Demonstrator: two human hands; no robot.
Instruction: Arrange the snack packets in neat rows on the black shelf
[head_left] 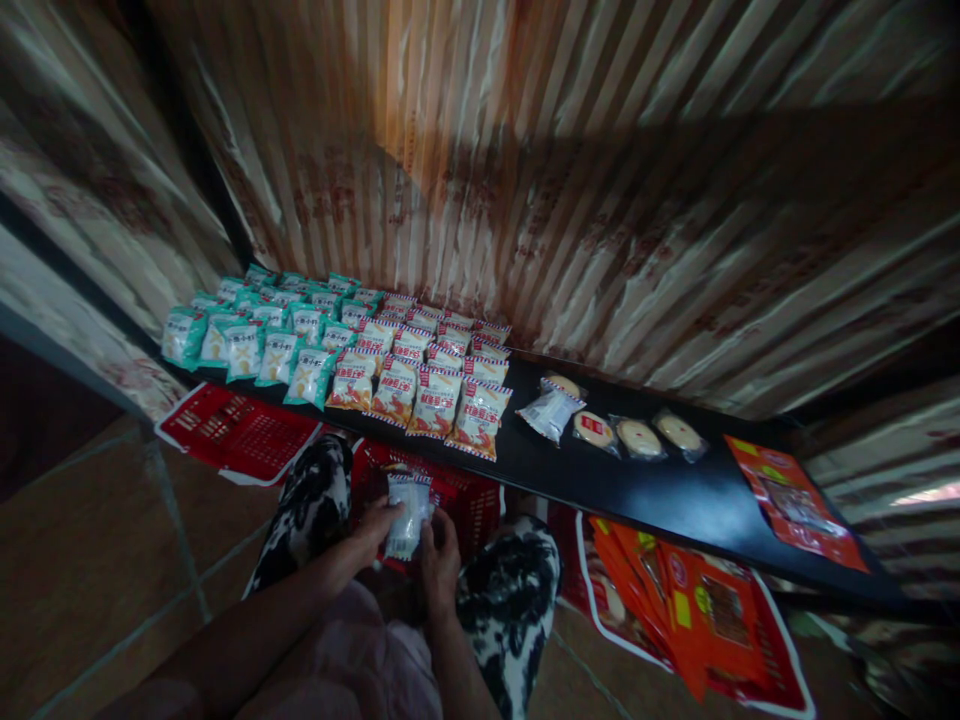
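Note:
Between my hands is a small pale snack packet with a striped top edge, its back side turned up, above a red basket. My left hand pinches the packet's left side. At its lower right edge, my right hand has its fingers closed on it too. On the black shelf just beyond stand rows of white-and-orange snack packets. Green-edged packets fill the shelf's left end.
Farther right on the shelf lie a loose silvery packet, several round wrapped cakes and an orange-red bag. Below, a red basket holds orange bags; another red basket sits left. A pleated curtain hangs behind.

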